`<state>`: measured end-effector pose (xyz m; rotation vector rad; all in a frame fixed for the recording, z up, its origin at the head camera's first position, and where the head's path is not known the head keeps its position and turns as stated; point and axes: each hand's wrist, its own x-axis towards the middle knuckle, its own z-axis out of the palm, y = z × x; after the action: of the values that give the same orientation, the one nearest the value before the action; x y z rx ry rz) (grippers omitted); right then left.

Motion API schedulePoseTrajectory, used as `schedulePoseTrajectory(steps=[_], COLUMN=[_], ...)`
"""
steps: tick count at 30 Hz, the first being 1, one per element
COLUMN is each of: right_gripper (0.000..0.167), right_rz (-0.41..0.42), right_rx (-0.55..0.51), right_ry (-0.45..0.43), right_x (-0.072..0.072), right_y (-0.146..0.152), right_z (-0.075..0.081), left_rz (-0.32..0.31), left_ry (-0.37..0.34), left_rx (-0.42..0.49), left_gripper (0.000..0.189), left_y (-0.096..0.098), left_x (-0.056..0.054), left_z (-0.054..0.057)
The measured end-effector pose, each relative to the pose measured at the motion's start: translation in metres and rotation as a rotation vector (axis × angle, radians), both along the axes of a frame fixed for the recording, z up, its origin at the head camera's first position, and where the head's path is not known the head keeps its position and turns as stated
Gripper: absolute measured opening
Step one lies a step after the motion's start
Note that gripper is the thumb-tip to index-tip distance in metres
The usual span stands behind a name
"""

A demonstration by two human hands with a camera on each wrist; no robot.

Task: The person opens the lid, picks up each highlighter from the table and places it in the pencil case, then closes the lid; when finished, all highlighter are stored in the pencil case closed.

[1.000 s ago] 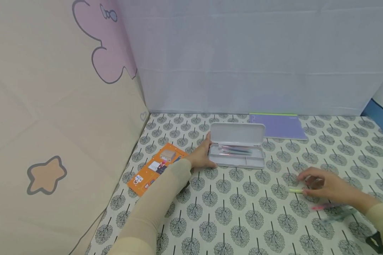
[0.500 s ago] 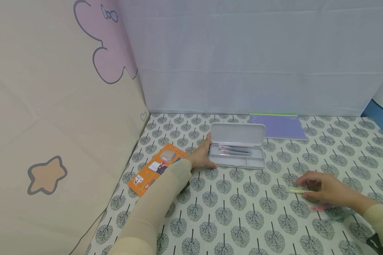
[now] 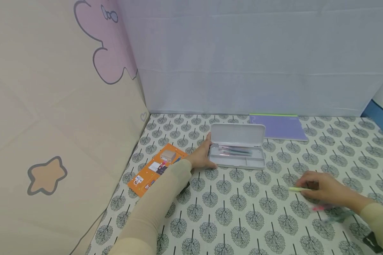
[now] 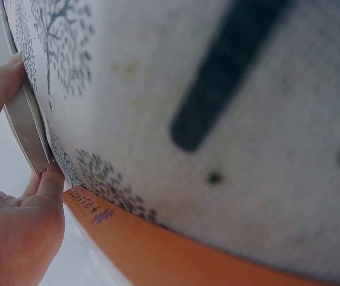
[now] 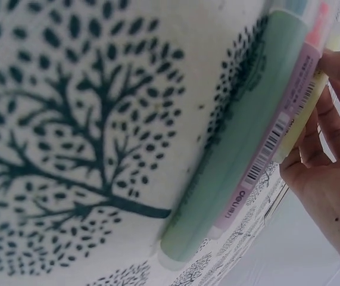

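An opened white pencil case [image 3: 226,161] lies mid-table, its lid tipped back and several slim pens [image 3: 236,151] in its rear compartment. My left hand [image 3: 199,157] holds the case's left end, thumb at the front corner and fingers along the side toward the lid. Over to the right, my right hand [image 3: 327,189] pinches a yellow highlighter [image 3: 295,189] between thumb and fingers, low over the cloth. Beside it lie a pink highlighter [image 3: 320,208] with a purple label and a thick green highlighter [image 5: 241,131], both partly beneath the right hand and wrist in the head view.
An orange printed booklet [image 3: 161,166] lies under the left forearm. Behind the case on the right is a purple notebook [image 3: 281,126] near the back curtain [image 3: 242,63]. A patterned cloth [image 3: 229,219] covers the table, and a cream curtain [image 3: 51,106] hangs along the left side.
My right thumb and fingers have closed in on the yellow highlighter, which has shifted slightly. My left hand and the pencil case have stayed put.
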<state>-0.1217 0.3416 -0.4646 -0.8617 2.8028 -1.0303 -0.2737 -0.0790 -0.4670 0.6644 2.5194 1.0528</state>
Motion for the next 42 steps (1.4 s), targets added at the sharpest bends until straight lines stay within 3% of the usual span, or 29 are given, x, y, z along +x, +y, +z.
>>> schedulePoseTrajectory(steps=[10,13,17,23,32,42], right_gripper=[0.027,0.028,0.032,0.029,0.028,0.023], right_rz=[-0.068,-0.073,-0.028,0.020,0.006,-0.043], right_rx=[0.053,0.070,0.041,-0.038,-0.039,0.021], right_ry=[-0.026,0.001,0.072,0.067,0.107,0.054], right_x=[-0.004,-0.008,-0.018,-0.032,-0.051,-0.073], right_y=[-0.005,-0.010,-0.019,-0.033,-0.054,-0.077], right_z=[0.003,0.006,0.008,0.016,0.029,0.038], left_rz=[-0.002,-0.001,-0.004,-0.005,-0.012,0.000], left_ry=[-0.002,-0.006,-0.007,0.000,-0.009,-0.019], left_rx=[-0.003,0.000,0.000,-0.002,-0.018,-0.011], left_gripper=[0.144,0.144,0.145,0.145,0.142,0.144], left_y=[-0.001,-0.001,-0.001,-0.001,0.000,0.001], left_x=[0.001,0.001,0.000,0.000,0.002,0.002], left_z=[0.001,0.001,-0.001,-0.001,0.004,0.005])
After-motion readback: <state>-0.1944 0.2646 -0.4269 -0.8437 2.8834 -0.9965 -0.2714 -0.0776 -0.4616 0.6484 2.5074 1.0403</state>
